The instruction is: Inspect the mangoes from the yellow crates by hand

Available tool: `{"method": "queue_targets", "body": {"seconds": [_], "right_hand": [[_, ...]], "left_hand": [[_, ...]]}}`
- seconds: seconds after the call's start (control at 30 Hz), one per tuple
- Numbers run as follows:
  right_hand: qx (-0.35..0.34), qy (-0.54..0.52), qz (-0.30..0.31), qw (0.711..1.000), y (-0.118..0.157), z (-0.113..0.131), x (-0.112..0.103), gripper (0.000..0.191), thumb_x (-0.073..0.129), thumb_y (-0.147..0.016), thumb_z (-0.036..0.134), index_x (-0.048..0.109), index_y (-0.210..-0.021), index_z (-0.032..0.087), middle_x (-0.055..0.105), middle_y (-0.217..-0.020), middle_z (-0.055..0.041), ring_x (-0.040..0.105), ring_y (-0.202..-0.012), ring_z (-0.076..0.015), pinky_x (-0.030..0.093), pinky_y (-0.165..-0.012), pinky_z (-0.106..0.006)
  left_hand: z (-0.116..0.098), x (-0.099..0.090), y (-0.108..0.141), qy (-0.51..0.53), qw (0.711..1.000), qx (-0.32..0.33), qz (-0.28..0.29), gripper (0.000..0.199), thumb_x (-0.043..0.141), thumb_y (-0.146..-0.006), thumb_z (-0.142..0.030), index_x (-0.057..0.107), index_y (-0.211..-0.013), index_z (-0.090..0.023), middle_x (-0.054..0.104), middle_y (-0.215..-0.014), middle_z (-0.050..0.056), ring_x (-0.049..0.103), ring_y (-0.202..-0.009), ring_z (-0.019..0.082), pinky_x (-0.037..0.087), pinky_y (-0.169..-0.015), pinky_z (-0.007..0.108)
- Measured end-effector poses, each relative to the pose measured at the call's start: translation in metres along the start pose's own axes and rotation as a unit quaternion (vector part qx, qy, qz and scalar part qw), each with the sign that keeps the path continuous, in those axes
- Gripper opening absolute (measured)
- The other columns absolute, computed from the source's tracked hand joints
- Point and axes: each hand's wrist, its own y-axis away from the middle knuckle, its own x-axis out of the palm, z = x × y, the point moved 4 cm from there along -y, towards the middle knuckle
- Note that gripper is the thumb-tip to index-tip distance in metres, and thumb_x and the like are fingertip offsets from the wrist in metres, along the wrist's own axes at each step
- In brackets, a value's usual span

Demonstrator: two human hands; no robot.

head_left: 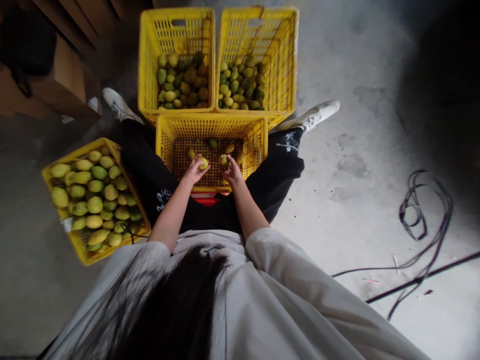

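Between my legs stands a yellow plastic crate (165, 137) with a few lemons low in it, among them a dark green lemon (213, 143). Over this crate my left hand (195, 170) is closed around a yellow lemon (203, 163). Level with it on the right, my right hand (232, 173) grips another yellow-green lemon (224, 161). The two hands are apart, each with its own fruit. One yellow lemon (230, 148) lies just beyond my right hand, and another lemon (191, 153) is near my left fingers.
Two taller yellow crates, a left one (144, 65) and a right one (288, 65), stand ahead with green and yellow lemons. A full crate (80, 250) sits at my left. Cardboard boxes (67, 75) are at upper left; a black cable (431, 250) lies on the floor right.
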Motion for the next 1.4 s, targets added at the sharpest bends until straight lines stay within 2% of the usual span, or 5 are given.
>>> {"method": "queue_targets", "body": {"seconds": [0.17, 0.33, 0.8, 1.17, 1.4], "right_hand": [[0.032, 0.013, 0.023, 0.999, 0.002, -0.003, -0.002, 0.007, 0.064, -0.096, 0.018, 0.067, -0.098, 0.024, 0.073, -0.076, 0.0011, 0.072, -0.074, -0.0168, 0.067, -0.070, -0.027], [0.062, 0.001, 0.050, 0.997, 0.004, -0.004, -0.004, 0.004, 0.061, -0.092, 0.023, 0.059, -0.095, 0.025, 0.073, -0.078, -0.0019, 0.074, -0.079, -0.0224, 0.070, -0.076, -0.040], [0.063, 0.008, 0.044, 0.997, 0.002, -0.002, 0.001, 0.023, 0.064, -0.108, 0.043, 0.064, -0.095, 0.024, 0.069, -0.075, 0.0000, 0.070, -0.068, -0.0146, 0.044, -0.041, -0.015], [0.029, 0.072, -0.023, 0.997, -0.006, -0.005, -0.007, 0.012, 0.067, -0.104, 0.028, 0.066, -0.092, 0.023, 0.063, -0.070, 0.0053, 0.066, -0.065, -0.0125, 0.058, -0.056, -0.019], [0.039, 0.069, -0.022, 0.997, -0.012, -0.009, -0.009, 0.017, 0.077, -0.092, 0.017, 0.062, -0.090, 0.024, 0.068, -0.079, 0.0016, 0.072, -0.076, -0.0153, 0.066, -0.066, -0.024]], "left_hand": [[0.003, 0.005, 0.004, 0.007, 0.998, -0.017, 0.064, 0.064, 0.068, -0.082, 0.004, 0.064, -0.135, -0.032, 0.076, -0.106, -0.004, 0.081, -0.103, 0.015, 0.062, -0.104, 0.035], [0.003, 0.008, 0.003, -0.026, 0.992, -0.059, 0.106, 0.025, 0.065, -0.099, -0.017, 0.068, -0.122, -0.024, 0.077, -0.096, 0.000, 0.080, -0.085, 0.017, 0.064, -0.077, 0.028], [0.002, -0.003, -0.013, -0.034, 0.999, -0.008, 0.034, 0.019, 0.077, -0.092, -0.009, 0.067, -0.102, -0.022, 0.076, -0.094, 0.002, 0.078, -0.096, 0.017, 0.060, -0.090, 0.028], [0.000, -0.001, -0.011, 0.000, 0.999, -0.047, 0.013, 0.021, 0.064, -0.106, -0.040, 0.070, -0.099, -0.021, 0.072, -0.083, 0.003, 0.072, -0.075, 0.017, 0.063, -0.075, 0.030], [0.001, -0.006, -0.018, 0.002, 1.000, -0.003, -0.008, 0.007, 0.071, -0.091, -0.019, 0.072, -0.097, -0.022, 0.073, -0.088, 0.001, 0.071, -0.086, 0.015, 0.062, -0.098, 0.033]]}}
